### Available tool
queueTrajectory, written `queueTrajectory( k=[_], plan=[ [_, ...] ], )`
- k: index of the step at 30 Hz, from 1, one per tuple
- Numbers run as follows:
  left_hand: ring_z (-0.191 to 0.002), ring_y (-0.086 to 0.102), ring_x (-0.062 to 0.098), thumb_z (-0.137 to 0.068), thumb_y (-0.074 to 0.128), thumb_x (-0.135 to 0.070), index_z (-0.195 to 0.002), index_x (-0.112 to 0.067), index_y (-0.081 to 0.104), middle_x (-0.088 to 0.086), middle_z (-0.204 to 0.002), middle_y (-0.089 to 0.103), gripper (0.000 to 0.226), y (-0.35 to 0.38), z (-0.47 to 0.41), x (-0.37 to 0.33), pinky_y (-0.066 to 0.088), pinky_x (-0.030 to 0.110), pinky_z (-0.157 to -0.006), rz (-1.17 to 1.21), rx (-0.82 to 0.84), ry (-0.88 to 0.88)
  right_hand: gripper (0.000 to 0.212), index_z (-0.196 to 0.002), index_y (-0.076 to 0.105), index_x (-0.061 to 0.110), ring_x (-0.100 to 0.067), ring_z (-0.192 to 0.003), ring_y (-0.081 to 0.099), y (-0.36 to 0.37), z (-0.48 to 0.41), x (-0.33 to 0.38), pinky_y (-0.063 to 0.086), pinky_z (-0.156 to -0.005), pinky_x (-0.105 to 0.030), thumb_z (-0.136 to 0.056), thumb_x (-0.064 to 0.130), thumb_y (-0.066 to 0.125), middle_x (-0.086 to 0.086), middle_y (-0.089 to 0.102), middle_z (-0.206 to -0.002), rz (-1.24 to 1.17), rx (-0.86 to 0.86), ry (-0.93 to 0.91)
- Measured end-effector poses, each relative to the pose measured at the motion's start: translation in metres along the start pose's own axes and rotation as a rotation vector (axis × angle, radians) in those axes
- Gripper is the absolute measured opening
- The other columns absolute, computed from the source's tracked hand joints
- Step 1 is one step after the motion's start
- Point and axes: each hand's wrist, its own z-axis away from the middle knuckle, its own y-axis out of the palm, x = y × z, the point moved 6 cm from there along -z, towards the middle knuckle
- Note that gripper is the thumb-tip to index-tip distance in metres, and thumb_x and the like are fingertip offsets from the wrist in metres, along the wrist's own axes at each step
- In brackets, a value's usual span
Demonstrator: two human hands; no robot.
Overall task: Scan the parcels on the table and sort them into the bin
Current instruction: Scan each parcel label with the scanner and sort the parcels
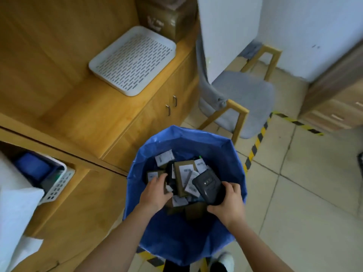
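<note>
Reaching into the bin [177, 244], the left hand [155, 192] lays its fingers on the parcels [184, 176] heaped at the bin's middle; whether they pinch one cannot be told. The right hand [228, 205], by the bin's right wall, grips a black scanner [210, 190], its long axis slanting toward the heap. The left hand is nearer; the rim leaves open room above.
</note>
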Motion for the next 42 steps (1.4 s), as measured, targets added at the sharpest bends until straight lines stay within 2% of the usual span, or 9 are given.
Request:
queueTrajectory(
  k=[6,10,12,18,25,29,36,39,42],
  plan=[
    [-0.102,0.057,0.018,-0.093,0.06,-0.035,-0.131,-0.024,0.048,-0.002,-0.113,0.056,0.041,-0.028,0.043,-0.061,0.051,0.037,-0.084,-0.059,-0.03,0.184,0.091,-0.129,0.049,0.014,-0.023,-0.107,0.054,-0.052,0.053,-0.015,0.05,-0.088,-0.037,-0.043,0.032,0.074,0.006,0.036,-0.12,-0.152,-0.123,-0.003],
    [-0.09,0.059,0.014,-0.092,0.058,-0.033,-0.122,-0.025,0.054,-0.005,-0.1,0.061,0.032,-0.026,0.082,-0.111,0.051,0.032,-0.078,-0.102,-0.054,0.314,0.081,-0.118,0.048,0.024,-0.017,-0.093,0.057,-0.089,0.105,-0.045,0.055,-0.075,-0.039,-0.041,0.034,0.071,0.01,0.037,-0.115,-0.184,-0.232,0.022],
    [-0.085,0.059,0.011,-0.092,0.057,-0.029,-0.121,-0.024,0.055,-0.007,-0.091,0.063,0.03,-0.019,0.106,-0.141,0.048,0.029,-0.076,-0.122,-0.052,0.399,0.083,-0.121,0.05,0.022,-0.015,-0.093,0.056,-0.105,0.134,-0.068,0.056,-0.075,-0.041,-0.042,0.032,0.072,0.011,0.038,-0.114,-0.232,-0.306,0.039],
    [-0.09,0.059,0.012,-0.092,0.057,-0.029,-0.115,-0.03,0.054,-0.012,-0.094,0.06,0.023,0.025,0.188,-0.236,0.05,0.03,-0.076,-0.268,0.005,0.668,0.087,-0.126,0.049,0.018,-0.016,-0.101,0.054,-0.146,0.239,-0.151,0.053,-0.085,-0.043,-0.044,0.032,0.075,0.008,0.04,-0.114,-0.287,-0.496,0.177],
    [-0.085,0.06,0.013,-0.092,0.057,-0.022,-0.106,-0.021,0.059,-0.006,-0.091,0.063,0.014,0.115,0.276,-0.344,0.053,0.033,-0.079,-0.384,0.144,1.0,0.084,-0.126,0.046,0.028,-0.015,-0.089,0.059,-0.178,0.366,-0.255,0.056,-0.075,-0.041,-0.047,0.037,0.072,0.013,0.038,-0.117,-0.342,-0.716,0.44],
    [-0.077,0.062,0.015,-0.09,0.058,-0.018,-0.112,-0.02,0.06,0.0,-0.085,0.065,0.022,0.179,0.323,-0.409,0.054,0.035,-0.074,-0.456,0.268,1.2,0.076,-0.121,0.045,0.034,-0.012,-0.08,0.058,-0.191,0.431,-0.313,0.057,-0.074,-0.044,-0.049,0.032,0.069,0.018,0.035,-0.111,-0.405,-0.84,0.627],
    [-0.077,0.062,0.016,-0.086,0.064,-0.016,-0.113,-0.015,0.062,0.001,-0.083,0.066,0.027,0.3,0.405,-0.512,0.045,0.024,-0.073,-0.519,0.504,1.485,0.071,-0.116,0.046,0.032,-0.016,-0.084,0.057,-0.198,0.539,-0.395,0.057,-0.071,-0.042,-0.048,0.035,0.069,0.012,0.037,-0.106,-0.456,-1.068,0.966],
    [-0.076,0.059,0.013,-0.088,0.063,-0.014,-0.116,-0.015,0.061,-0.003,-0.082,0.062,0.028,0.359,0.443,-0.533,0.042,0.02,-0.071,-0.572,0.621,1.582,0.067,-0.109,0.045,0.033,-0.015,-0.083,0.056,-0.186,0.587,-0.418,0.057,-0.071,-0.04,-0.048,0.038,0.07,0.011,0.036,-0.102,-0.482,-1.14,1.128],
    [-0.077,0.057,0.009,-0.088,0.062,-0.014,-0.117,-0.016,0.061,-0.007,-0.081,0.061,0.03,0.409,0.49,-0.538,0.042,0.02,-0.073,-0.64,0.71,1.687,0.072,-0.115,0.046,0.032,-0.013,-0.091,0.055,-0.166,0.633,-0.432,0.054,-0.078,-0.04,-0.048,0.04,0.074,0.012,0.037,-0.107,-0.498,-1.19,1.26]
  ],
)
